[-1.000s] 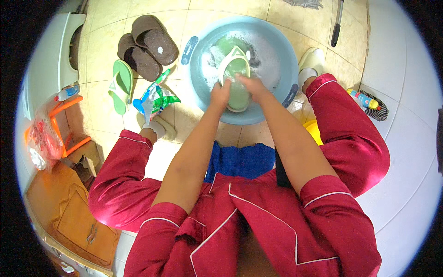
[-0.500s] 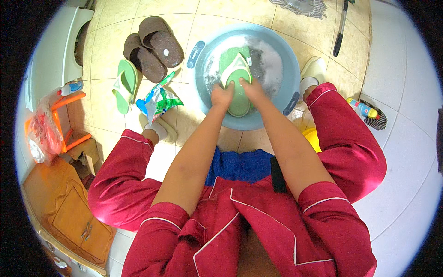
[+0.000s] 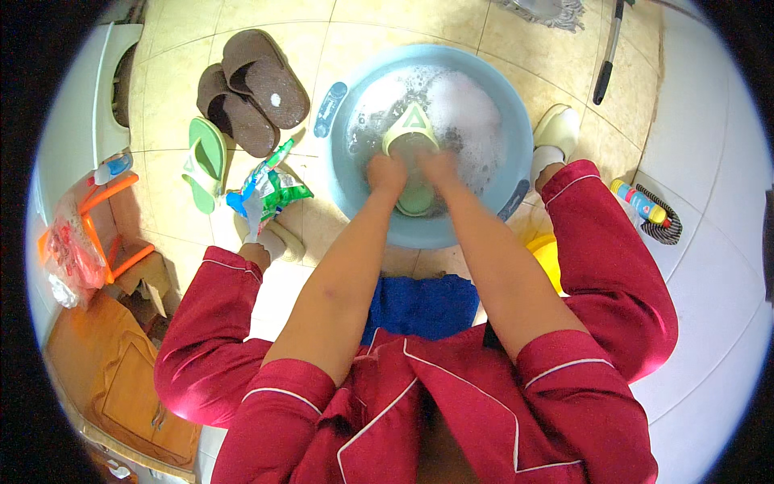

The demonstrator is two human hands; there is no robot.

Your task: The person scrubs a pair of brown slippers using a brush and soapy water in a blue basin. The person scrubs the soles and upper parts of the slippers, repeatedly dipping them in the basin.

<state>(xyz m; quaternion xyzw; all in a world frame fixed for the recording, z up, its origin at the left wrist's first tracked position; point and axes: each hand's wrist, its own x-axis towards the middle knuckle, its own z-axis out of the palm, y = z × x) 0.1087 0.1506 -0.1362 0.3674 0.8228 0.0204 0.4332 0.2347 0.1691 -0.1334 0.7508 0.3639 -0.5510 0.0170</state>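
A green flip-flop with a pale cream strap, best called a slipper (image 3: 415,121), lies mostly under soapy water in a round blue basin (image 3: 343,187). Its strap and part of its heel show through the suds. My left hand (image 3: 388,174) grips the slipper's left edge, and my right hand (image 3: 439,169) grips the right edge. The fingers of both hands are partly hidden by the water. White foam (image 3: 463,101) floats around the slipper, thickest at the far right.
Left of the basin lie a matching green slipper (image 3: 211,153), two brown slippers (image 3: 270,81) and a crumpled green-and-white bag (image 3: 278,187). An orange stool (image 3: 133,260) stands farther left. At right are bottles (image 3: 641,202), a black-handled pole (image 3: 602,81) and a yellow object (image 3: 548,260).
Both hands have pushed the slipper down from above the suds into the water. The basin and floor things appear slightly shifted as the view moved.
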